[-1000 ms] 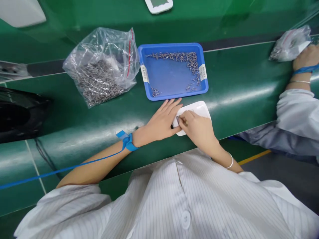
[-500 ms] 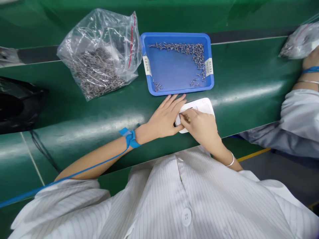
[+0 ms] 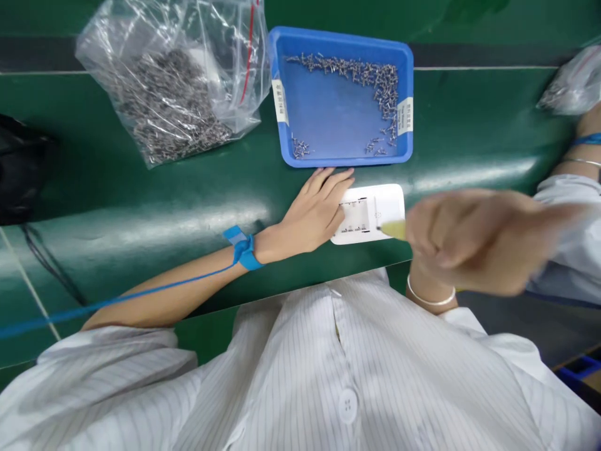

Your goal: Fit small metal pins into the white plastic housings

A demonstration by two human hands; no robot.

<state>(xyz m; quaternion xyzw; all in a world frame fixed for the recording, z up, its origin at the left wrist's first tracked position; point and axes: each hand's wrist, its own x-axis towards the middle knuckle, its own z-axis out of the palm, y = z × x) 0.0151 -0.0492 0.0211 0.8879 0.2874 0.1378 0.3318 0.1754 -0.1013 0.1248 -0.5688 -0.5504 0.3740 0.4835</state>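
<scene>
A white plastic case (image 3: 389, 207) with a recessed compartment, like a battery bay, lies face up on the green bench. My left hand (image 3: 312, 213) rests flat over its left end, fingers stretched toward the blue tray and the thumb side against the case. Raised high and smeared by motion, my right hand (image 3: 469, 241) is closed on a yellow tapered tool with a dark tip (image 3: 394, 229). In the picture that tip overlaps the right part of the case; whether it touches cannot be told. The rest of the tool is hidden in the hand.
Beyond the case stands a blue tray (image 3: 345, 160) holding many small metal screws. A clear zip bag of similar pieces (image 3: 173, 103) lies to its left. A black object (image 3: 21, 169) sits far left. At right are a co-worker's arm (image 3: 585, 160) and another bag (image 3: 570, 84).
My right hand has lifted off the case and swung right, toward the camera, with the yellow tool. The case's compartment now shows. My left hand stays at its left end; the view has shifted.
</scene>
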